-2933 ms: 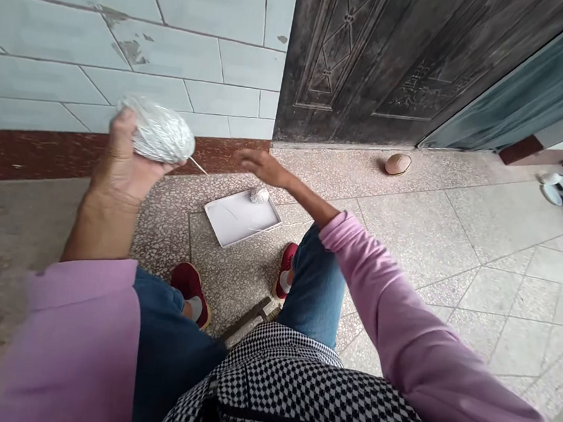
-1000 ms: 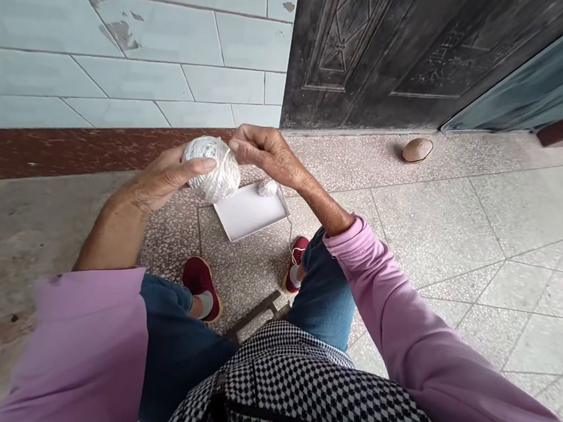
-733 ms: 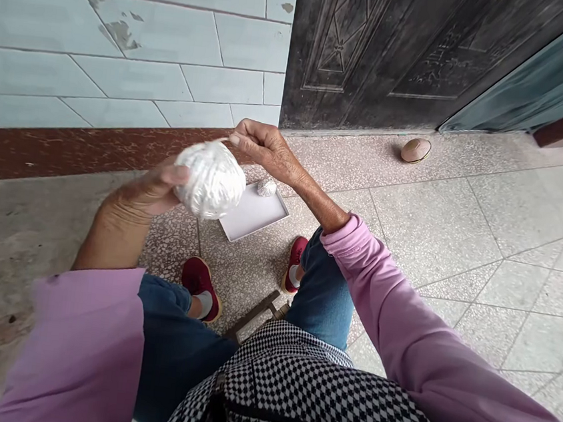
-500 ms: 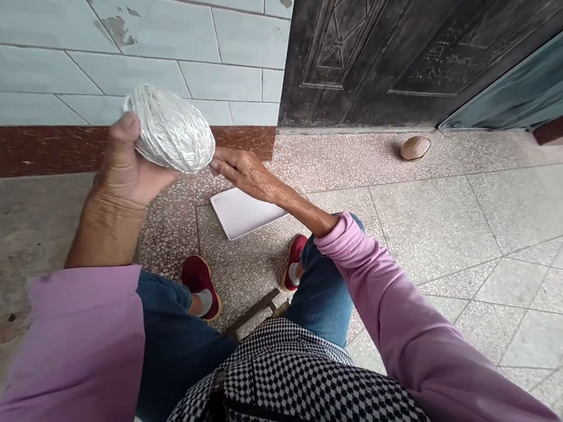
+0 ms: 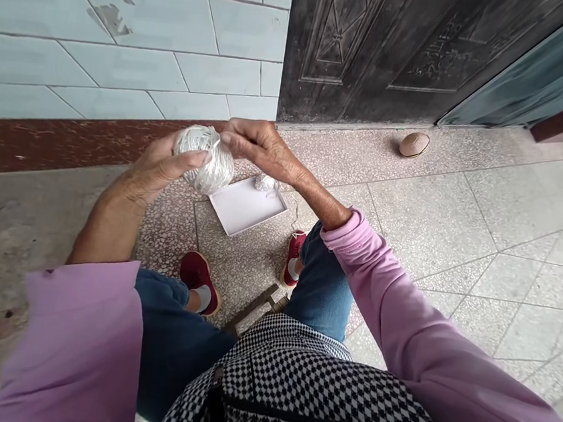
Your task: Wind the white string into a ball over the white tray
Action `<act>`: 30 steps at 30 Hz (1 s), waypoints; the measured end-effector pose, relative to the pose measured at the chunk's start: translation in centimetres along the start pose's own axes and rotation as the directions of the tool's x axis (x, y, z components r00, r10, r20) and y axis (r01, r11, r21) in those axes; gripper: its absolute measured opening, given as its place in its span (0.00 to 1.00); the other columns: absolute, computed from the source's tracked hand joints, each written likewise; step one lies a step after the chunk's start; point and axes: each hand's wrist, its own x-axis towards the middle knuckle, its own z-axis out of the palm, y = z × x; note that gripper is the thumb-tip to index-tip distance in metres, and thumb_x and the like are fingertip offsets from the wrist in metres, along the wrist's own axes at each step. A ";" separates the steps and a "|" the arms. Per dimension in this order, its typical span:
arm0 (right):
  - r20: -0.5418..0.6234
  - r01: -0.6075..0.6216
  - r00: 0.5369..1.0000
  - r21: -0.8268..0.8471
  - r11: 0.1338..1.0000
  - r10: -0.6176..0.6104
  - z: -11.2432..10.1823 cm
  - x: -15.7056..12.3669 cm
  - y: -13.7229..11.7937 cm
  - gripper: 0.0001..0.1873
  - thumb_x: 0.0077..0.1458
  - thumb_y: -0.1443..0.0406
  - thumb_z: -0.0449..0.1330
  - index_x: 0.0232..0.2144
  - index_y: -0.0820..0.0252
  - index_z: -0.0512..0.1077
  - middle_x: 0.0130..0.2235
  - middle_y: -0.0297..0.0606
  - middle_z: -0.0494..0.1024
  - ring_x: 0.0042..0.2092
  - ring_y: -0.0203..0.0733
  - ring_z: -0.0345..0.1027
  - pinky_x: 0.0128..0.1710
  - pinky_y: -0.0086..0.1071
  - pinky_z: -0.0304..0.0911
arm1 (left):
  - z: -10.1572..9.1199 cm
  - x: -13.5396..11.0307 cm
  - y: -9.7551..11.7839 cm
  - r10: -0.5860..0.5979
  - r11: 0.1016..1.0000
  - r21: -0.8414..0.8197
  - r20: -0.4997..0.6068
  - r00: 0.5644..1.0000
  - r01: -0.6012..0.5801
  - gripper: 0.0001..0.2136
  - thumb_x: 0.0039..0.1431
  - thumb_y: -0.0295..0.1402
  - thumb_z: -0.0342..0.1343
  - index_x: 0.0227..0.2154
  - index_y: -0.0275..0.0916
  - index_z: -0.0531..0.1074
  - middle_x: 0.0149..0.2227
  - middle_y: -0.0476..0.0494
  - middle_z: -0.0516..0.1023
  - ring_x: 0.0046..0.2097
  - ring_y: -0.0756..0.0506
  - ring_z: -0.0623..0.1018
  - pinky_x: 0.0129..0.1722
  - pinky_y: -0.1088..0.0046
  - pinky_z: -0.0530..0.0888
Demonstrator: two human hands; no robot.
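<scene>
A ball of white, shiny yarn point(image 5: 218, 169) rests in my left hand point(image 5: 158, 166), the thumb lying across its front and the fingers behind it. My right hand point(image 5: 261, 147) is closed in a pinch at the ball's upper right side, on a strand of the yarn; the fingertips partly hide the strand. Below, on the floor, lies a shallow white tray point(image 5: 244, 212). In its far right corner sits a smaller white ball of yarn point(image 5: 265, 182), and a thin strand trails from near there toward my right shoe.
Red shoes point(image 5: 196, 276) stand on the speckled floor near the tray. A tiled wall point(image 5: 146, 15) rises at the left, beside a dark carved door point(image 5: 358, 51). A brown rounded object point(image 5: 414, 144) lies by the door sill. Part of a wooden seat point(image 5: 256, 308) shows between my legs.
My left hand has brought the yarn ball down and to the right and turned it. My right hand has risen slightly against the ball's upper side. The small ball in the tray has come into view.
</scene>
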 end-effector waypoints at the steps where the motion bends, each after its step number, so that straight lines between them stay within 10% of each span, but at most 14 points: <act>1: -0.035 -0.048 0.998 -0.001 0.999 0.048 -0.6 0.1 -0.6 0.30 0.95 0.44 0.62 0.40 0.54 0.71 0.38 0.33 0.73 0.44 0.42 0.66 0.51 0.35 0.69 | 0.1 -0.2 0.0 -0.032 0.995 -0.088 0.076 0.997 0.038 0.45 0.52 0.74 0.84 0.55 0.38 0.86 0.47 0.32 0.90 0.54 0.27 0.89 0.61 0.47 0.92; 6: -0.115 -0.262 0.959 -0.016 0.965 0.258 -1.8 -0.1 -3.3 0.25 0.92 0.53 0.65 0.37 0.52 0.71 0.37 0.35 0.76 0.50 0.45 0.70 0.54 0.35 0.71 | 1.7 0.1 0.4 -0.072 0.907 -0.393 0.212 0.975 0.153 0.42 0.38 0.67 0.90 0.46 0.40 0.87 0.43 0.26 0.90 0.59 0.15 0.90 0.66 0.34 0.91; 18: 0.053 -0.208 0.976 -0.065 0.976 0.212 2.0 1.1 -0.9 0.32 0.90 0.42 0.61 0.35 0.53 0.74 0.40 0.37 0.84 0.51 0.47 0.76 0.58 0.39 0.68 | 2.3 -0.3 4.1 0.017 0.694 -0.702 -0.204 0.979 -0.158 0.27 0.41 0.50 0.84 0.41 0.47 0.79 0.51 0.39 0.92 0.77 0.18 0.81 0.79 0.36 0.85; 26: 0.248 -0.285 0.936 0.110 0.952 0.252 3.7 -0.4 -1.5 0.28 0.72 0.35 0.69 0.39 0.50 0.78 0.29 0.30 0.72 0.38 0.46 0.70 0.45 0.41 0.69 | 0.9 0.7 1.9 0.009 0.783 -0.586 -0.322 0.947 -0.207 0.44 0.51 0.79 0.82 0.54 0.51 0.78 0.75 0.50 0.85 0.90 0.27 0.64 0.84 0.43 0.79; 30: 0.258 -0.402 0.899 0.170 0.900 0.353 2.5 -0.9 -1.4 0.37 0.69 0.27 0.72 0.36 0.51 0.75 0.25 0.27 0.69 0.33 0.39 0.67 0.41 0.42 0.66 | -4.2 0.5 -0.5 -0.139 0.825 -0.559 -0.343 0.929 -0.082 0.52 0.36 0.83 0.83 0.58 0.58 0.79 0.84 0.63 0.78 0.94 0.29 0.58 0.91 0.37 0.69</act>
